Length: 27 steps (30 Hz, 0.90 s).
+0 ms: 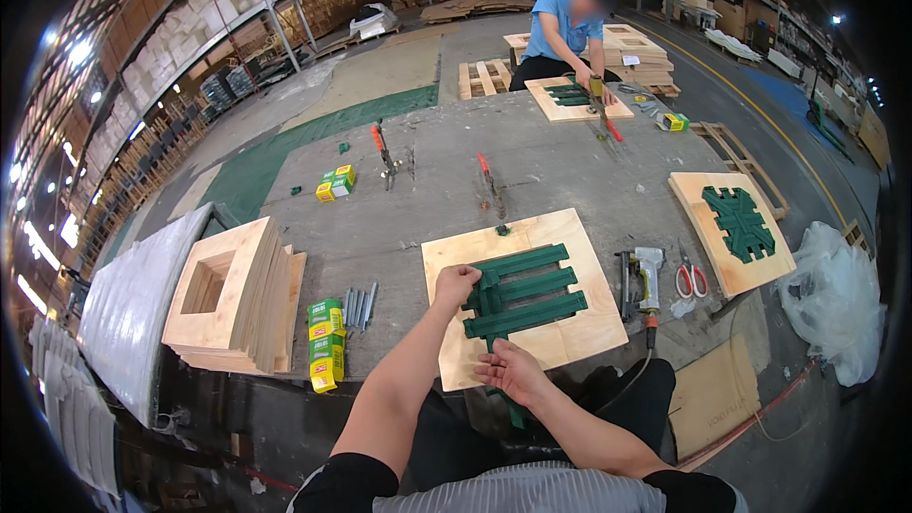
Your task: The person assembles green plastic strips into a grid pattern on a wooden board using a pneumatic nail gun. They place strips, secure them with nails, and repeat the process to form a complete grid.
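Note:
On the table before me lies a square plywood panel (548,228) with green webbing straps (532,309) laid across its opening. One green strap (489,291) crosses the others at their left end and hangs past the panel's near edge. My left hand (458,287) is closed in a pinch at the far end of that crossing strap; its fingertips partly hide the webbing. Nearer to me, my right hand (510,370) has its fingers curled around the same strap, close to the near edge. A pneumatic stapler (649,277) lies right of the panel.
Red-handled scissors (698,279) and a finished webbed panel (686,198) lie to the right. Plywood frames (249,256) stand stacked left, beside green-yellow boxes (327,344) and staple strips (358,306). Another stapler (385,154) lies farther back. Across the table a person in blue (560,38) works.

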Tool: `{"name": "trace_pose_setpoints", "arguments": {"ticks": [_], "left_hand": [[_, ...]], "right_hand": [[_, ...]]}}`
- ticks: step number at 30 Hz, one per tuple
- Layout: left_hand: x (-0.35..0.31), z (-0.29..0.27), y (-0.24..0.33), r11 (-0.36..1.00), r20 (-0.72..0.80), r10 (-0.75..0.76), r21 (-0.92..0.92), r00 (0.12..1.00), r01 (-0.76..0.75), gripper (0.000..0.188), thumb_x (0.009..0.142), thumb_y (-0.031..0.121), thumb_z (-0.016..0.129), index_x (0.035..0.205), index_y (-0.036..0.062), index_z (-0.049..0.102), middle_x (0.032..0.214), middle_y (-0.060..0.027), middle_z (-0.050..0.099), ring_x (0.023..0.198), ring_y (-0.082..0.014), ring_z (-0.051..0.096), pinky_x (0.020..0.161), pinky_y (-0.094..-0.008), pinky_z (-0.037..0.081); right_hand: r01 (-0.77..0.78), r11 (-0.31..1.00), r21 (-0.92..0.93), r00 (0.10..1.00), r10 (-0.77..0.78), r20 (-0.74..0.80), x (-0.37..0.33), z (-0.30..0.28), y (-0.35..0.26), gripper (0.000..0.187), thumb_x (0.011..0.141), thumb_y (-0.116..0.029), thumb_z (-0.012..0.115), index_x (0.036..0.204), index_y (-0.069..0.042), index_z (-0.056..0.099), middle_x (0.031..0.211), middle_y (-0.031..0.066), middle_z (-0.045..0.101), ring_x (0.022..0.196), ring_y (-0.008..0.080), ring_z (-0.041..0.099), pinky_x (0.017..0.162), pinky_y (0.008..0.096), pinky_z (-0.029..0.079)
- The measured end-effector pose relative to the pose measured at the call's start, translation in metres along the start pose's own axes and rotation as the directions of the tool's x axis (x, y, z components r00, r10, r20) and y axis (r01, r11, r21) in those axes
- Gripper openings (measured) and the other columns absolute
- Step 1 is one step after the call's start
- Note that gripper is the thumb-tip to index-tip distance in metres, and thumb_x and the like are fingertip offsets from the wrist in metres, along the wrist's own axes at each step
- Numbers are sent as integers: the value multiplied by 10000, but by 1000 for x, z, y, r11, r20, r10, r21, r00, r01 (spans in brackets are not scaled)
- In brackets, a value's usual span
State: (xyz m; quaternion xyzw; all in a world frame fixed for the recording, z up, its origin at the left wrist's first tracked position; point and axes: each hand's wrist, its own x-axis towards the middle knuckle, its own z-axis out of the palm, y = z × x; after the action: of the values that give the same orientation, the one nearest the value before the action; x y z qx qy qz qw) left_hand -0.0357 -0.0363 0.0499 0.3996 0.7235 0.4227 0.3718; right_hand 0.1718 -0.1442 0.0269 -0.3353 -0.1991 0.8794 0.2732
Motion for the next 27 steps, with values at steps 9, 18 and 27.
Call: {"name": "trace_pose_setpoints", "arguments": {"ticks": [9, 18, 27], "left_hand": [[12, -1, 19, 830, 189, 154, 508, 970, -231, 397, 875, 211, 745, 1249, 79, 709, 1090, -163, 760, 1019, -299, 735, 918, -427, 569], [35, -9, 3, 973, 12, 33, 229, 999, -34, 250, 864, 173, 787, 1069, 36, 745, 856, -73, 737, 711, -171, 678, 621, -323, 532], [47, -2, -14, 998, 98, 56, 34, 994, -60, 201, 873, 145, 800, 1030, 30, 751, 828, -18, 695, 725, -96, 619, 593, -263, 492]], "right_hand": [[-43, 993, -110, 998, 37, -55, -2, -7, -1, 381, 1092, -315, 520, 1394, -89, 464, 1200, 109, 635, 1001, 240, 689, 850, 379, 553], [-88, 971, -222, 996, 85, -24, -3, 5, -12, 322, 1097, -324, 516, 1309, -83, 496, 1000, 69, 635, 786, 195, 679, 728, 383, 577], [-39, 963, 267, 989, -1, 147, 130, 25, -69, 344, 1121, -395, 423, 1249, -103, 552, 832, 41, 693, 675, 191, 657, 691, 399, 577]]}}
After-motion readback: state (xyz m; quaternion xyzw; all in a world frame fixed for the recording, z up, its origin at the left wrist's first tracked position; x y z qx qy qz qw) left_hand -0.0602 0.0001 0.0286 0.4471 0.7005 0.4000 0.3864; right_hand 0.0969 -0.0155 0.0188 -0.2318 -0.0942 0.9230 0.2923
